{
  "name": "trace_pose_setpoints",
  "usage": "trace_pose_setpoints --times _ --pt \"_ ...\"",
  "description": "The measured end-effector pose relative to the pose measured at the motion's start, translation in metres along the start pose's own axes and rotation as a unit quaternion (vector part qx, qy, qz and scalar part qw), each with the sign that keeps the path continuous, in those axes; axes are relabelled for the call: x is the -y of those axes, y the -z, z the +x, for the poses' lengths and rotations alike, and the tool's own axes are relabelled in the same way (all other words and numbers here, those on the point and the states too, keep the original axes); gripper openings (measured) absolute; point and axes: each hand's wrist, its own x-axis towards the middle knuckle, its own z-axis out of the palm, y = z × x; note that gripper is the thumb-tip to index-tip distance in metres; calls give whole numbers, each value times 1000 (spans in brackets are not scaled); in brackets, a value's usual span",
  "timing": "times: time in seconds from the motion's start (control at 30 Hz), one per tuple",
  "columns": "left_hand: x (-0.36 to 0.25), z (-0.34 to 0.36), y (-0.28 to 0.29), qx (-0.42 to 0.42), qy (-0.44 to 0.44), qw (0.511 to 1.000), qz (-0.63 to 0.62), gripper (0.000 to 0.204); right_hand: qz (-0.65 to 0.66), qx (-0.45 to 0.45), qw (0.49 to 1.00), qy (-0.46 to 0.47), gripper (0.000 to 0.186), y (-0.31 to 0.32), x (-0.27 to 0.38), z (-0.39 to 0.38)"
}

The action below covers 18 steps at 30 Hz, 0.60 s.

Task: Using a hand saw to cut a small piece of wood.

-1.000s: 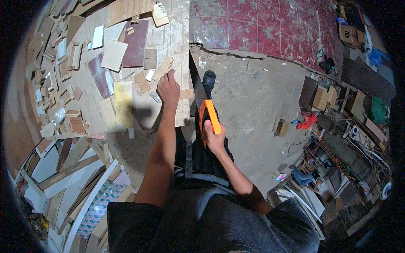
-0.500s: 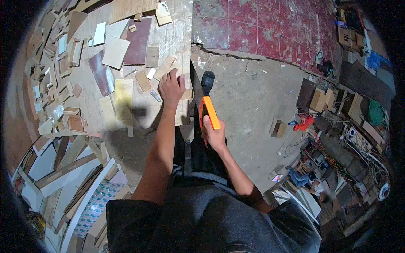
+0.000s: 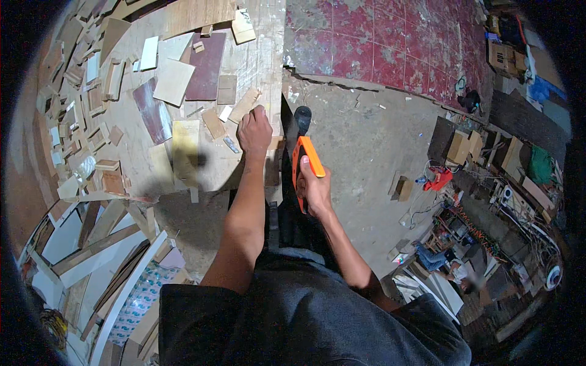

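My left hand (image 3: 255,133) is on the wooden bench (image 3: 256,67) near its right edge, fingers curled at the lower end of a pale board scrap (image 3: 247,97); what lies under the fingertips is hidden. My right hand (image 3: 314,189) grips the orange-and-black saw handle (image 3: 312,157) just right of the bench edge. The saw's blade is hard to make out against the dark gap there. A dark shoe (image 3: 302,119) is on the floor beyond the handle. A maroon board (image 3: 203,67) and a yellow-stained board (image 3: 186,146) lie left of my left hand.
Many wood offcuts (image 3: 110,79) cover the bench's left part, with long panels (image 3: 91,256) stacked below. Grey concrete (image 3: 360,134) and a broken red tiled section (image 3: 384,43) are on the right. Boxes (image 3: 458,146), cables and a person (image 3: 433,256) are among clutter at the far right.
My left hand has shifted slightly right, its fingers more curled than half a second ago. My right hand and the saw handle have moved slightly up and right. The bench appears shifted in view.
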Motion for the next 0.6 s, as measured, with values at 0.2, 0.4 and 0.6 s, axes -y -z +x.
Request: trace_pose_setpoints --times 0.2,0.4,0.6 --pt "-14 -8 -9 -5 -4 998 57 10 -67 -53 996 -19 45 -11 -45 50" --pt "1 -2 -3 0 7 999 35 10 -67 -58 996 31 42 30 -55 18" --pt "-5 1 -3 21 17 1000 11 11 -20 -72 994 83 44 29 -37 0"
